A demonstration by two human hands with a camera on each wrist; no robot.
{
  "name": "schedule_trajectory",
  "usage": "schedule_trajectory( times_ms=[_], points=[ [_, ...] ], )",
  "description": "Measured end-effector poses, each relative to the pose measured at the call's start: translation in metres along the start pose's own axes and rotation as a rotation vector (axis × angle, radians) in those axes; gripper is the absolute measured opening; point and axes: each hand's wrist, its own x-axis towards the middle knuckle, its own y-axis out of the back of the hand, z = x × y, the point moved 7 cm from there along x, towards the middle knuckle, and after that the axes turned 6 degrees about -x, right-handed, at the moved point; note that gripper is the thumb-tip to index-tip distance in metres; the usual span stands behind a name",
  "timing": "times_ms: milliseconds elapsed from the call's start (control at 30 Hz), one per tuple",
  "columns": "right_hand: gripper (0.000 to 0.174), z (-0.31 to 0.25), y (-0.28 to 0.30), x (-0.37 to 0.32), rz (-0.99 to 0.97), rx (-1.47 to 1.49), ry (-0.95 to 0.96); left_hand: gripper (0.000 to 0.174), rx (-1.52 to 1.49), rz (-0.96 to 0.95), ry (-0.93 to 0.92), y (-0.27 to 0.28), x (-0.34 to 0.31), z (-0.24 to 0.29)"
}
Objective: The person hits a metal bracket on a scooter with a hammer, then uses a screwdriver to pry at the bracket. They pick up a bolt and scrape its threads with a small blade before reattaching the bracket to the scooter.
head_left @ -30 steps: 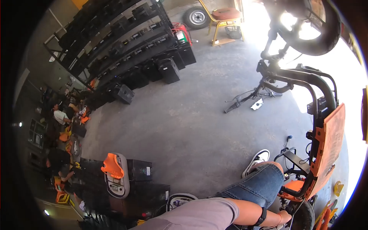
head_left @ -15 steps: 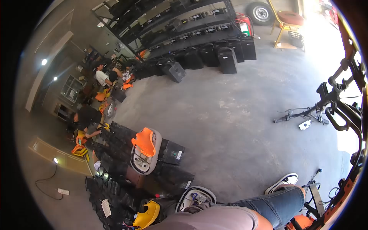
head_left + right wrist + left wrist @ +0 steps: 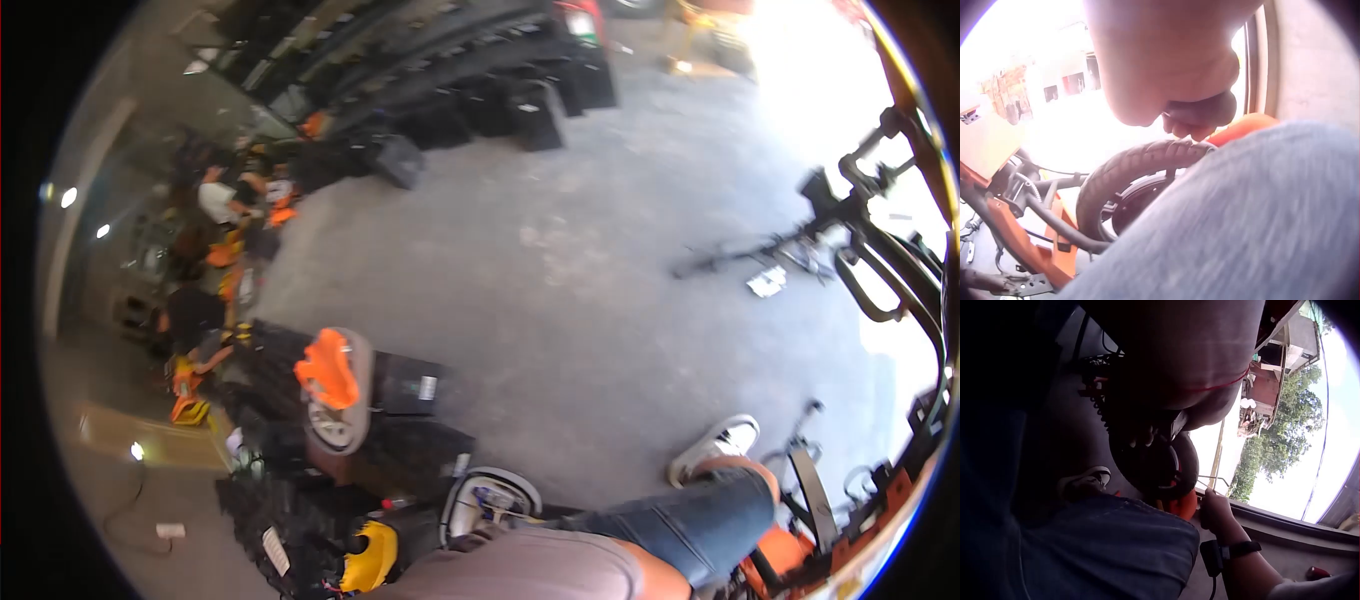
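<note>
In the left wrist view, my left hand (image 3: 1200, 403), with a red string at the wrist, has its fingers curled beside a wheel (image 3: 1188, 462); it grips a shadowed metal piece (image 3: 1177, 424). Lower right there, my right hand (image 3: 1215, 512) holds a thin bent metal rod (image 3: 1217, 478). The right wrist view shows the right hand (image 3: 1172, 81) with fingers curled round a dark handle (image 3: 1200, 111), above the wheel's tyre (image 3: 1116, 165). Both hands are outside the head view.
An orange-panelled vehicle frame (image 3: 900, 490) stands at the right, beside my bent denim-covered leg (image 3: 680, 520). Black boxes (image 3: 415, 385), an orange part (image 3: 327, 370) and a yellow cover (image 3: 372, 555) lie to the left. A handlebar assembly (image 3: 740, 255) rests on the floor. Two people are farther left.
The head view first swung left, then shifted slightly back. The forearm and hand at its lower right a second ago have left that view.
</note>
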Motion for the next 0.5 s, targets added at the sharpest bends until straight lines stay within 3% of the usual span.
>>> schedule_trajectory(
  times_ms=[67,100,133,167,200,267,367,400,500],
  points=[
    [0.031,0.038,0.044,-0.019,-0.007,0.051,-0.162,0.034,0.03,-0.17,-0.209,-0.078,0.021,0.09],
    [0.031,0.065,0.066,-0.043,0.001,0.078,-0.27,0.034,0.048,-0.28,-0.324,-0.153,0.024,0.134],
    [0.032,0.09,0.084,-0.063,0.022,0.112,-0.373,0.034,-0.452,-0.069,0.17,-0.104,-0.017,0.113],
    [0.032,0.107,0.096,-0.075,0.054,0.165,-0.463,0.036,-0.445,-0.176,0.154,-0.036,-0.067,0.123],
    [0.029,0.1,0.08,-0.069,-0.028,-0.067,-0.499,0.05,-0.474,-0.084,0.194,-0.037,-0.067,0.119],
    [0.029,0.076,0.037,-0.05,-0.036,0.12,-0.644,0.056,-0.417,-0.106,0.222,-0.041,-0.064,0.113],
    [0.024,0.011,0.063,-0.058,0.037,0.364,-0.835,0.062,-0.313,-0.165,0.206,-0.037,-0.066,0.109],
    [0.025,0.034,0.046,-0.063,0.033,0.395,-0.848,0.063,-0.293,-0.147,0.207,-0.043,-0.059,0.108],
    [0.026,0.042,0.062,-0.092,0.072,0.413,-0.846,0.065,-0.205,-0.175,0.25,-0.048,-0.058,0.105]
  ],
)
